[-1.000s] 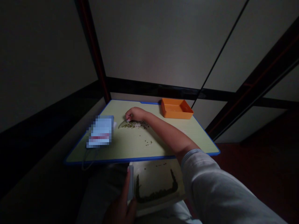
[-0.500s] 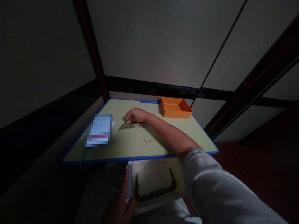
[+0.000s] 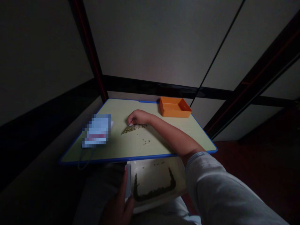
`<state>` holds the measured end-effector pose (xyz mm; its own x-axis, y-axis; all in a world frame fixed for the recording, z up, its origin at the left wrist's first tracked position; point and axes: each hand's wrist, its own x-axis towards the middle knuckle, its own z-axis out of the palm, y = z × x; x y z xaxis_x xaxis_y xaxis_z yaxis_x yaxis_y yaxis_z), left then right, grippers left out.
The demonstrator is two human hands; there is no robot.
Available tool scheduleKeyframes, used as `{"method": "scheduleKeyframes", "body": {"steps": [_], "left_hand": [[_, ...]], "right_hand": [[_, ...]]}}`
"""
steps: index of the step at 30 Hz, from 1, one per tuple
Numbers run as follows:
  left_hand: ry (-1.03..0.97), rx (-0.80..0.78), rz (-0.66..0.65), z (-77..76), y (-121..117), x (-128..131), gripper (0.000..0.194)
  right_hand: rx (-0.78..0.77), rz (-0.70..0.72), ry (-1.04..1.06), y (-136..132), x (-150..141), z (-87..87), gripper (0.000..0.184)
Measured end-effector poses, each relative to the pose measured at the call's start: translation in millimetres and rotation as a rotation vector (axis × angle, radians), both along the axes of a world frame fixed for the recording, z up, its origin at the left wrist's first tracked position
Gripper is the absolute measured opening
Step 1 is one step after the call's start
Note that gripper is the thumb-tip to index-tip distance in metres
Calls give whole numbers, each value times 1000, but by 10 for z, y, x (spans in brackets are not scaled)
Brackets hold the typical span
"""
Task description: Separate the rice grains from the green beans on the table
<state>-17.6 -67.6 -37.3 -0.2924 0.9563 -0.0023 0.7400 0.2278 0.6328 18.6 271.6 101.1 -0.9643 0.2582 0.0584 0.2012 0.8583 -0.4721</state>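
Note:
My right hand (image 3: 136, 117) is closed in a pinch over the table (image 3: 117, 147). Between its fingers is a thin, dark-edged piece (image 3: 126, 129), too dim to name exactly. Its lower end reaches the tabletop beside a patch of small greenish grains (image 3: 134, 127). Nearer the front edge lie several loose grains (image 3: 146, 142). Below the table, my left hand (image 3: 122, 200) grips the left rim of a white plastic tray (image 3: 161, 201), thumb along the grey edge. Dark green grains (image 3: 154, 193) line the tray's bottom in a U shape.
An orange open box (image 3: 175, 112) stands at the table's back right corner. On the left side lies a blurred-out, pale blue item (image 3: 97, 129) with a cord hanging over the front edge. Blue trim borders the table, and wall panels rise close behind it.
My right hand has shifted slightly right and toward me, and the thin piece now sits lower against the grains. My left hand keeps its hold on the tray.

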Motion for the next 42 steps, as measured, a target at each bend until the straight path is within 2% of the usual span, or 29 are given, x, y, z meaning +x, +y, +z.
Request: {"method": "scheduleKeyframes", "body": {"steps": [2,7,13,19,24,29,33,42], "left_hand": [[18,7,1,13,3,2,68],[-39,-96,7,42,-6,-5,70],[-55,-96,19,56,6,26,71],[-127,-239,-3,130,26,39,71],[-68,-171,9,147,19,27,72],[-92,-203,37,185,12,58,71],[-63,-153,37,204,21,64,70],[-98,-217,12,197,27,42,71]], "right_hand": [[-14,0,-7,8,27,-1,9],[-48,-19,-21,15,114,-8,11],[-55,-2,5,21,246,-44,12],[-65,8,43,29,366,-94,12],[-79,12,52,11,466,-109,13],[-123,15,54,-29,559,-103,14],[-114,12,64,-51,628,-114,13],[-82,-12,63,-127,823,-132,14]]}}
